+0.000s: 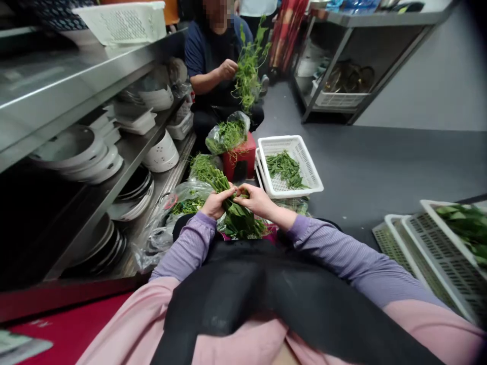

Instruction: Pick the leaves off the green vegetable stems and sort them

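Observation:
A bunch of leafy greens (242, 219) lies across my lap, its pale stems pointing away from me and its dark leaves toward me. My left hand (217, 203) is closed round the stems from the left side. From the right, my right hand (255, 199) pinches at the same bunch with thumb and fingers, the two hands nearly touching. What exactly sits between the right fingertips is too small to make out. Just beyond my hands, a white plastic basket (315, 175) holds cut green pieces (286, 169). Left of my hands lies a clear plastic bag (190, 191) with more greens.
Opposite me a seated person (209, 66) holds up a tangle of green shoots (249, 71). A bag of shoots (228, 136) rests on a red box (243, 154). Steel shelves with stacked bowls (87, 152) line the left. Stacked baskets (414, 243) stand right.

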`<state>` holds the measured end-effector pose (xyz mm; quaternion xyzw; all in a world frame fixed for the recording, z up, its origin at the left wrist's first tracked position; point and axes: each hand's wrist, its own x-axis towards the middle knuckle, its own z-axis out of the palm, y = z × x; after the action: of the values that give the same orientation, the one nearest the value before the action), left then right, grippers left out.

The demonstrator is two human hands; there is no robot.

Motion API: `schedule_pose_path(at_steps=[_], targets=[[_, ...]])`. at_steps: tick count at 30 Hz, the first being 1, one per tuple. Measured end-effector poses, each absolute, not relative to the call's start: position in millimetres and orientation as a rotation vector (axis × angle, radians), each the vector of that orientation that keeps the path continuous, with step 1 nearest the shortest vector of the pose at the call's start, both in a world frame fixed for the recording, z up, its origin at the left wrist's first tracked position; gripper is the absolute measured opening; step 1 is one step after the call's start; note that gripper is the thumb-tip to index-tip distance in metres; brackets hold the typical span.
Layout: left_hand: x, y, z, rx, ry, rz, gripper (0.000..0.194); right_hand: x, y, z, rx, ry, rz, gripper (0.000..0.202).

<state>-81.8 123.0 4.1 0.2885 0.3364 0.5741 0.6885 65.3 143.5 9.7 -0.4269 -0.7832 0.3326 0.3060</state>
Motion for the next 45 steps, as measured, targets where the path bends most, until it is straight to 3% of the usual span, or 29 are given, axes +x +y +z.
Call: schedule_pose_path(at_steps=[7, 15, 25, 36, 45], targets=[[-100, 101, 18, 0.709, 1.015, 1.288, 0.028, 55, 161, -1, -0.829, -2.159, 0.936, 0.015], [-115, 111, 18, 0.671, 1.343, 1.295, 0.022, 74, 206, -3, -0.812, -1.298, 1.715, 0.033], [-103, 144, 21, 1.012, 1.629, 1.481, 0.021, 183, 262, 43, -0.766, -0.926, 1.229, 0.035], [-57, 152, 46, 1.330, 1.534, 1.184, 0.019, 194, 235, 74, -0.690, -1.176, 1.289, 0.035], [-80, 159, 1, 1.230, 1.639, 1.001, 0.009, 227, 245, 137, -0.528, -0.865, 1.019, 0.010]])
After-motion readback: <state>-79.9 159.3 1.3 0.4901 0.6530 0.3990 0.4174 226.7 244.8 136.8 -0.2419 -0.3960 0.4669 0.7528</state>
